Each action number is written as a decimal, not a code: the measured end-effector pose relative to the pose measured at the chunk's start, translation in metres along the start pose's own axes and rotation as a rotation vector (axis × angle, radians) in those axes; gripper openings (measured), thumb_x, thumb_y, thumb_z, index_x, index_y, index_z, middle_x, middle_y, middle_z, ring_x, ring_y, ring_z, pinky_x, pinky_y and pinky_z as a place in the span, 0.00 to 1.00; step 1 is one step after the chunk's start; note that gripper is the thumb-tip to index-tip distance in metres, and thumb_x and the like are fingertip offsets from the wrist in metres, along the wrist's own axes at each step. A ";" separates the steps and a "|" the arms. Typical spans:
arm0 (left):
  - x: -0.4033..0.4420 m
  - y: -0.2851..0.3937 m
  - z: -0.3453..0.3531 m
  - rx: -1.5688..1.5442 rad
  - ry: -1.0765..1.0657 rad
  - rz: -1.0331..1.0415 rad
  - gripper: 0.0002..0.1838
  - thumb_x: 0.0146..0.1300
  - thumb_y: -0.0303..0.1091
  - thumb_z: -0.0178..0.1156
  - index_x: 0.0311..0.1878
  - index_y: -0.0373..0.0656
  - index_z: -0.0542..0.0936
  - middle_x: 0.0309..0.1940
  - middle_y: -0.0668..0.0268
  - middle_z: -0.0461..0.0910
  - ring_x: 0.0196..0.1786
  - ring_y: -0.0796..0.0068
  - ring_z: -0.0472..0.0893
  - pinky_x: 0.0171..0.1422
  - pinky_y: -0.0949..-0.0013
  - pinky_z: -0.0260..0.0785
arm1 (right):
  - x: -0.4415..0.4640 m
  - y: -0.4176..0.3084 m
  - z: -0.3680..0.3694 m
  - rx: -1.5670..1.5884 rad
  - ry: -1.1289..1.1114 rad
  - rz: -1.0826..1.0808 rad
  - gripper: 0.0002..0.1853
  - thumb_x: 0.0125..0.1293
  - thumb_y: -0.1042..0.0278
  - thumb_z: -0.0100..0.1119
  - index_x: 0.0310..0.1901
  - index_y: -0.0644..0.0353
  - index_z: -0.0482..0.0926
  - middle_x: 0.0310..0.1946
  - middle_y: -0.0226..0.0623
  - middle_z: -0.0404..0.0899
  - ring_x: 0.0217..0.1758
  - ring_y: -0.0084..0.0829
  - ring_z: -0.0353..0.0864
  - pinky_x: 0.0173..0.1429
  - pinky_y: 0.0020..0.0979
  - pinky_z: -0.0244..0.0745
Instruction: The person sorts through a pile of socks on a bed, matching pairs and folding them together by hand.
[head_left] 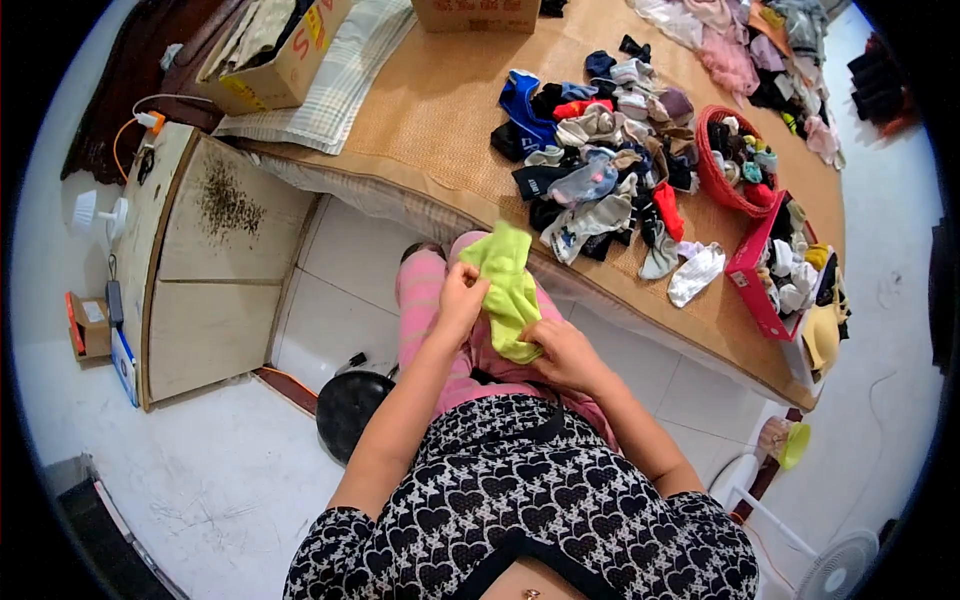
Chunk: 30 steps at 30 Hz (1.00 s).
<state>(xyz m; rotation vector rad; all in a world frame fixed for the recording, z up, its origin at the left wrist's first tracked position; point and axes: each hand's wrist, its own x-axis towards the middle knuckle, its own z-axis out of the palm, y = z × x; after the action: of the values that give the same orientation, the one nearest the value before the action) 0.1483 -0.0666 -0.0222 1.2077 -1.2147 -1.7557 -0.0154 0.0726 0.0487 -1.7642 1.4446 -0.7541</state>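
- A lime-green sock (507, 290) is held up over the seated person's pink-trousered lap, directly between the two hands and just short of the bed's near edge.
- Its long axis runs from far to near, with a slight slant to the right at the near end (what looks like the toe).
- The left hand (462, 300) pinches the sock's left edge, toward the far half; the right hand (562, 352) pinches the near end from the right side. Neither hand is spread.
- Far and to the right of both hands, a loose heap of mixed socks (598, 212) lies on the bed (420, 110), which is covered by a tan woven mat.
- Right of the heap stand a red basket (714, 188) and, nearer, a red box (746, 285), both holding more small garments.
- On the far left, a cardboard box (285, 82) rests by a checked cloth (345, 80).
- Around the bed: a pale cabinet (215, 335) at left, a round black stool (350, 410) on the floor, and a white fan (840, 570) at near right.
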 end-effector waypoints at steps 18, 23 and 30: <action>-0.082 0.024 0.008 0.722 -0.274 0.379 0.19 0.57 0.43 0.64 0.44 0.38 0.76 0.36 0.56 0.78 0.42 0.55 0.76 0.45 0.60 0.69 | 0.017 0.025 0.016 0.103 0.212 0.439 0.12 0.52 0.65 0.63 0.39 0.60 0.82 0.31 0.49 0.80 0.35 0.47 0.81 0.39 0.39 0.75; -0.075 0.002 0.007 0.817 -0.134 0.178 0.17 0.58 0.44 0.61 0.27 0.38 0.76 0.25 0.54 0.76 0.34 0.53 0.74 0.38 0.56 0.67 | 0.028 0.030 0.024 0.000 0.197 0.539 0.16 0.52 0.59 0.65 0.37 0.62 0.83 0.26 0.47 0.81 0.29 0.40 0.83 0.36 0.35 0.75; -0.077 0.006 0.018 1.024 0.092 0.451 0.13 0.53 0.38 0.64 0.39 0.43 0.76 0.42 0.56 0.74 0.43 0.56 0.73 0.45 0.56 0.67 | 0.045 0.031 0.025 -0.001 0.245 0.642 0.20 0.45 0.51 0.67 0.28 0.59 0.76 0.25 0.43 0.81 0.32 0.45 0.81 0.36 0.41 0.74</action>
<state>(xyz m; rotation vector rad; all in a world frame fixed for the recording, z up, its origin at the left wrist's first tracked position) 0.1577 0.0051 0.0099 1.3401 -2.2237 -0.6937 -0.0038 0.0291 0.0087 -1.1144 2.0241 -0.6274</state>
